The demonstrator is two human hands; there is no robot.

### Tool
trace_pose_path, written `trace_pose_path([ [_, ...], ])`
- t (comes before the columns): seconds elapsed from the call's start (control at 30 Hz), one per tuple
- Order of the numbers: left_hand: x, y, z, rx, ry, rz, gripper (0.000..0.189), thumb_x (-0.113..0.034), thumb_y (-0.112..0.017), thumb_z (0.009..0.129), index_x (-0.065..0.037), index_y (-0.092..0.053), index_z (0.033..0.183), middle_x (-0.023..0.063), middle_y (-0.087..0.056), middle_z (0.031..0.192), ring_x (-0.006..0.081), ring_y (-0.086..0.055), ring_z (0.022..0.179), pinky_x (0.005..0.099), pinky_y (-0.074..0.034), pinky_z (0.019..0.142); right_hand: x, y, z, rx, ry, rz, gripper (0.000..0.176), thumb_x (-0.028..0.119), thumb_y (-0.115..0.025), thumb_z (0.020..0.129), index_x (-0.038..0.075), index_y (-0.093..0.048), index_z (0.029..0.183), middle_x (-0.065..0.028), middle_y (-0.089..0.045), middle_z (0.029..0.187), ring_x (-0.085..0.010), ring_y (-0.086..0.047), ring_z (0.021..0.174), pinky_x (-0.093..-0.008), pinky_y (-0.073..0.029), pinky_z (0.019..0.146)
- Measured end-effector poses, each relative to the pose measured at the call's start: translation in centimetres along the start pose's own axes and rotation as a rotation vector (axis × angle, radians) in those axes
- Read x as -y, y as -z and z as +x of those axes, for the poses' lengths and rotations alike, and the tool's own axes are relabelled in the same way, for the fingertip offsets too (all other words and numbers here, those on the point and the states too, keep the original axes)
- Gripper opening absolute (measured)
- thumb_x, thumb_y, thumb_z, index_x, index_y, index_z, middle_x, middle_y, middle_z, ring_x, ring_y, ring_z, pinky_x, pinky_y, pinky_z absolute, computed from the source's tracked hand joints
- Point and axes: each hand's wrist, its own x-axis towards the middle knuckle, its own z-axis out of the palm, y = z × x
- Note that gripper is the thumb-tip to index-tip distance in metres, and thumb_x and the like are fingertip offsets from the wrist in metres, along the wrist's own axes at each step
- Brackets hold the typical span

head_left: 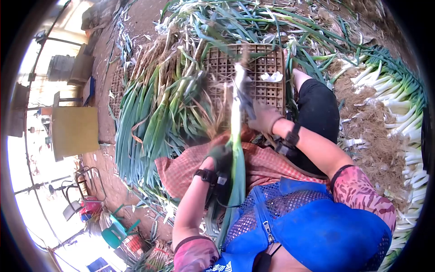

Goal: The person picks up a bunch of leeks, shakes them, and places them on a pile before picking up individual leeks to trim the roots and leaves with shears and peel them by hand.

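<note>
While the leek (236, 119) points its root end out over the crate (266, 93), the left hand (220, 157) grasps its stalk, seemingly for steadiness; the right hand (263, 119) clenches a blurred grey tool (246, 103) beside the white shaft.

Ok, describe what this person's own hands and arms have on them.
The left hand wears a dark greenish glove, the right hand a brownish-grey one. Black straps with small dark devices circle both wrists. The short sleeves are pink with dark edging; the right one shows darker blotches.
</note>
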Motion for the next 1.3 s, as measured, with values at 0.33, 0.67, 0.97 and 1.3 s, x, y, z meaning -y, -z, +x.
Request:
trace_pose_path([
  [0.33,3.5,19.3,9.6,-0.789,0.05,0.156,0.051,-0.036,-0.061,0.085,-0.013,-0.055,0.129,0.0231,-0.065,0.115,0.0397,-0.062,0.107,0.0456,-0.049,0.09,-1.0,-2.6,-1.0,-0.001,-0.005,-0.194,0.088,0.043,-0.067,0.078,-0.008,-0.03,0.14,-0.0298,-0.053,0.124,-0.0387,-0.064,0.103,-0.0451,-0.052,0.088],
  [0.67,-0.9,19.3,11.9,-0.563,0.23,0.404,0.049,-0.04,-0.073,0.072,-0.016,-0.066,0.114,0.0139,-0.063,0.119,0.0296,-0.06,0.114,0.0405,-0.048,0.096,-0.3,-1.8,-0.8,0.07,-0.036,-0.161,0.079,0.045,-0.066,0.079,-0.005,-0.038,0.133,-0.0277,-0.056,0.12,-0.0392,-0.063,0.106,-0.0454,-0.051,0.091],
  [0.97,7.2,16.4,4.8,-0.639,-0.145,0.174,0.026,-0.023,-0.065,0.084,-0.011,-0.061,0.106,0.0147,-0.067,0.092,0.0232,-0.065,0.086,0.0372,-0.051,0.077,-1.5,-1.3,-3.4,-0.01,0.029,0.038,0.072,0.043,-0.072,0.077,-0.004,-0.045,0.125,-0.0279,-0.058,0.119,-0.0418,-0.059,0.111,-0.0447,-0.047,0.096],
  [1.3,-1.8,28.3,-19.3,-1.045,-0.653,-0.259,0.039,-0.019,-0.052,0.096,-0.006,-0.047,0.133,0.0113,-0.053,0.125,0.024,-0.055,0.112,0.0406,-0.054,0.087,-3.8,-2.3,-8.7,-0.118,0.084,0.174,0.081,0.039,-0.072,0.072,-0.002,-0.039,0.133,-0.029,-0.06,0.117,-0.0424,-0.063,0.104,-0.0469,-0.051,0.089],
])
